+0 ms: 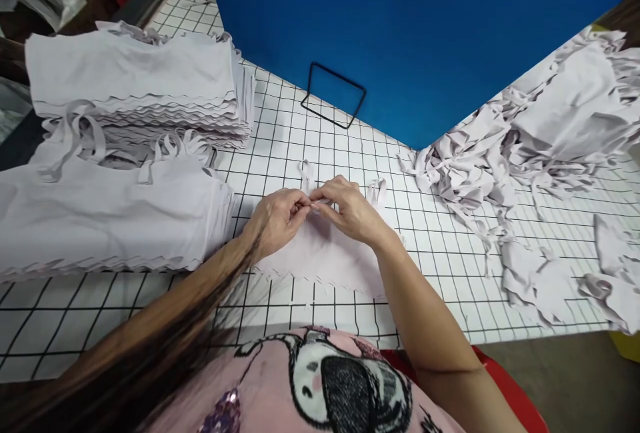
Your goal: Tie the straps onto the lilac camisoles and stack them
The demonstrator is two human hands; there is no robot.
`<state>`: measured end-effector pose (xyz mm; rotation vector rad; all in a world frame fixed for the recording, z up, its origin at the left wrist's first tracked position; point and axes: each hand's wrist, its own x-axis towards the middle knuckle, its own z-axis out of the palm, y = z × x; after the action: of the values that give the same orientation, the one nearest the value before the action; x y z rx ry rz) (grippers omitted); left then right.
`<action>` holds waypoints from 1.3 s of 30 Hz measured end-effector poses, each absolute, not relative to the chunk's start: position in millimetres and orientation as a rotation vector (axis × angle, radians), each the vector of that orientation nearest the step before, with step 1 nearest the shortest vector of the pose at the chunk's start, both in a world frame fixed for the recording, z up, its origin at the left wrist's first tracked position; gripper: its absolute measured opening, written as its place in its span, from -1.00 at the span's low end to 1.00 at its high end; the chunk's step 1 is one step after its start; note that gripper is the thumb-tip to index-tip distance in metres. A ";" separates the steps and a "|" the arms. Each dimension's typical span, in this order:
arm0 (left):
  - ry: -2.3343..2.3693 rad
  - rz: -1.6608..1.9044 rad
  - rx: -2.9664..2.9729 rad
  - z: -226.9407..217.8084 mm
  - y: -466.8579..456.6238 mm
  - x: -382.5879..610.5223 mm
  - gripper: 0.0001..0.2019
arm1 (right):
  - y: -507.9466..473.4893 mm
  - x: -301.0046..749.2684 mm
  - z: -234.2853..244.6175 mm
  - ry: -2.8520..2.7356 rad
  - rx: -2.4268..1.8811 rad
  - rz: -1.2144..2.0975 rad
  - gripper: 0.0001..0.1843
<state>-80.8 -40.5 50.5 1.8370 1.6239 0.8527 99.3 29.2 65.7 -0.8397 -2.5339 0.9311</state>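
Step in hand, as judged: working the straps at the top edge of a flat white fabric garment piece with zigzag hem (325,256), which lies on the white black-gridded desk (440,266) directly before the person. The left hand (275,220) and right hand (350,210) meet over that edge, fingers (305,205) pinched narrow on a thin white strap. Left of the piece: stacked white pieces (135,86). Right of it: a loose heap of white pieces (540,133). The next move calls for steady tension on the strap.

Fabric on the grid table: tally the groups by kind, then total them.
Neat stacks of white pieces: 2
Loose heap of white scraps: 1
Single piece under both hands: 1
Total: 4
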 end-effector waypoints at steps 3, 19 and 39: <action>1.583 0.897 1.907 44.6 -38.9 -79.8 -0.86 | 33.5 106.0 65.2 -2.542 -0.840 0.886 -0.84; 1.730 0.702 1.944 18.0 -33.9 -68.7 -0.83 | 38.3 108.0 34.6 -2.392 -0.780 1.173 -0.83; 1.708 0.709 1.892 10.2 -30.5 -71.4 -0.85 | 38.3 110.3 28.5 -2.587 -0.675 0.903 -0.86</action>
<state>-71.4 -30.5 10.2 1.8918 1.7078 0.7090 110.3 38.3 28.5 -0.6751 -2.5868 0.9027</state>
